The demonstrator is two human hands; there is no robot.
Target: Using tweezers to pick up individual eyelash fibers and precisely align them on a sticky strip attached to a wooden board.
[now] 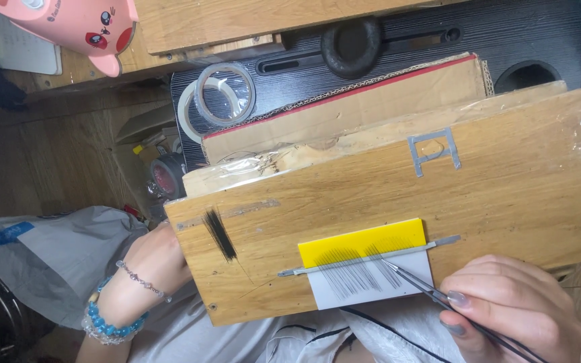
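Observation:
A wooden board [492,195] lies across my lap. On it rests a card, yellow above and white below [366,271], with thin dark lash fibres fanned across it under a slim metal strip [368,260]. My right hand [516,306] pinches fine black tweezers [417,284] whose tips touch the fibres near the strip. At the board's left edge my left hand [158,262] steadies it, wrist wearing a blue bead bracelet and a thin chain. A small tuft of black fibres [220,234] lies on the board's left part.
Two rolls of clear tape [218,96] sit on a black ribbed tray [506,33] behind the board. A cardboard box with a red edge [371,107] is wedged above the board. A pink cartoon-faced object [79,27] hangs at top left. A grey plastic bag [55,255] lies lower left.

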